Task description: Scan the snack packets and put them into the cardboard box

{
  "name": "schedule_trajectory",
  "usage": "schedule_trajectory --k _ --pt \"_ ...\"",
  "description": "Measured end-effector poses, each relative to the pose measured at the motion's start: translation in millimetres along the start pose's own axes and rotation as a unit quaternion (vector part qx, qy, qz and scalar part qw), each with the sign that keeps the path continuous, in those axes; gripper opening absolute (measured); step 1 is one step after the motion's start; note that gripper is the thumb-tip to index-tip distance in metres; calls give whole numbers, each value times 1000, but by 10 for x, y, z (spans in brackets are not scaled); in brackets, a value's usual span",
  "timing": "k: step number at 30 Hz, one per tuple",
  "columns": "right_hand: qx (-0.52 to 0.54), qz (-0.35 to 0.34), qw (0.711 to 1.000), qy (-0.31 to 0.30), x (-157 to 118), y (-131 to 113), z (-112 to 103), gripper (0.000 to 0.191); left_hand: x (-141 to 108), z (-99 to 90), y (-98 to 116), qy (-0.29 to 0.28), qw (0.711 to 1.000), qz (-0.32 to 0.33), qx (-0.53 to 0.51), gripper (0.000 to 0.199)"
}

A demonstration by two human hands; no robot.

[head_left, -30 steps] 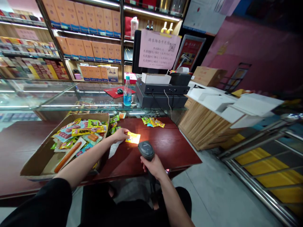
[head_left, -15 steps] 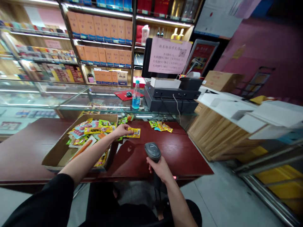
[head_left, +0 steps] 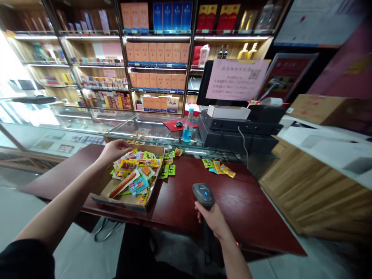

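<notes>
Fingers of the right hand [head_left: 214,220] wrap the grip of a dark handheld scanner [head_left: 204,193], thumb toward its head, holding it upright over the front part of the red-brown table [head_left: 177,205]; a small blue light shows on its top. Apart from it, the left hand [head_left: 114,150] is over the far left corner of a cardboard box [head_left: 117,203], with fingers bent and close together; whether they pinch anything, I cannot tell.

Inside the box, mixed snack packets [head_left: 139,185] overlap in a loose heap, and a long wrapped sausage [head_left: 123,186] slants across the near left part. Just beside the box's right side are green packets [head_left: 171,169]. Farther right, beyond the scanner, a small cluster of packets [head_left: 228,171] rests on the table.

Judging by the pose, the step in hand is handling at the box, with the scanner held aside and no packet under its head. A move from here calls for a light pinch on one packet, free of its neighbours, and a steady right grip.

Behind the table, a bottle [head_left: 188,130] of blue drink stands on the glass counter [head_left: 151,133], near a mouse [head_left: 179,124] and a monitor with a pink notice [head_left: 235,79].
</notes>
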State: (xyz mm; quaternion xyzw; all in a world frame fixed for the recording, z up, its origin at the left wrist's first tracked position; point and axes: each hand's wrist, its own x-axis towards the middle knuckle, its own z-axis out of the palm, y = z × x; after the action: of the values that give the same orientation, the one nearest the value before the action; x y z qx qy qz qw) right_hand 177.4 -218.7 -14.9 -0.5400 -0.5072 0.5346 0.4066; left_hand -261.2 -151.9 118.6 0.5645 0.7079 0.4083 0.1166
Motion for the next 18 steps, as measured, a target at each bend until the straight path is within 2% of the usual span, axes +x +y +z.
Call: schedule_trajectory --k 3,7,10,14,18 --pt "4 -2 1000 10 -35 -22 -2 42 -26 330 141 -47 998 41 19 33" --pt "7 1 1000 26 -86 -11 -45 41 -98 1030 427 -112 986 123 31 22" --pt "13 5 999 39 -122 14 -93 40 -159 1557 611 -184 966 174 42 17" --pt "7 15 998 57 -168 41 -153 39 -233 2077 764 -272 920 203 195 29" --pt "2 14 998 67 -203 68 -192 39 -270 2362 796 -328 859 170 355 37"
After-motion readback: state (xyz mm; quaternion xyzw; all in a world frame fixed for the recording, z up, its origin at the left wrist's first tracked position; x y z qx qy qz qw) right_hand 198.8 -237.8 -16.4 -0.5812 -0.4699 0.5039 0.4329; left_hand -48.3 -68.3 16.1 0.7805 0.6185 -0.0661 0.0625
